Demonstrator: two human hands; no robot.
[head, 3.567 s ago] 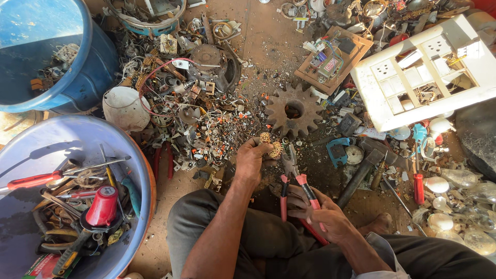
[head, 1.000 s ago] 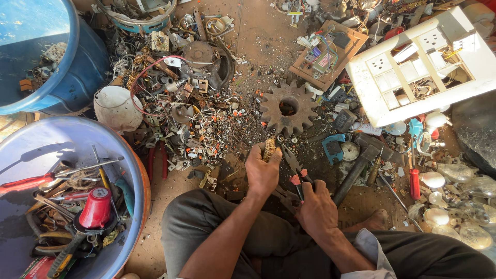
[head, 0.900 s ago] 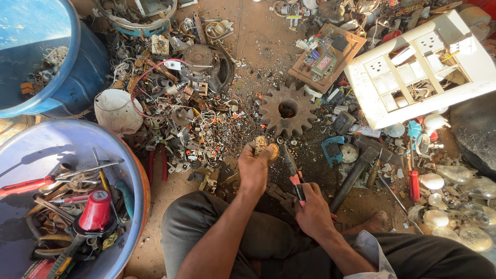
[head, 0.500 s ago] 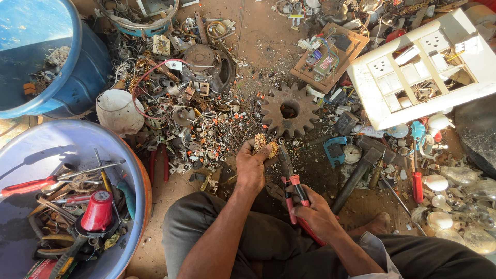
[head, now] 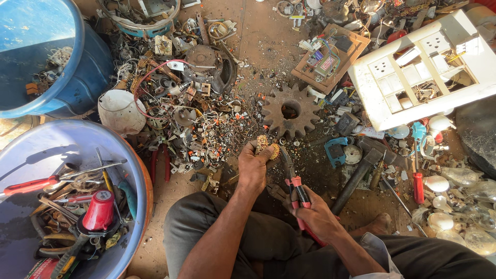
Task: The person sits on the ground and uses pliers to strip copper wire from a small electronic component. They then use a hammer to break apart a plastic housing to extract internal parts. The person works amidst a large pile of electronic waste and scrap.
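Red-handled pliers (head: pixel 295 187) are gripped in the right hand (head: pixel 316 218), jaws pointed toward a small brass part (head: pixel 267 146). That part is pinched in the left hand (head: pixel 253 169), just before a rusty gear (head: pixel 289 110) on the ground. Farther off, a white panel (head: pixel 423 67) is seen.

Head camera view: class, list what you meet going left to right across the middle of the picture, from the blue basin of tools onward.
Blue basin of tools → round white cap → left hand → rusty toothed gear wheel → small blue plastic part → white plastic switch panel
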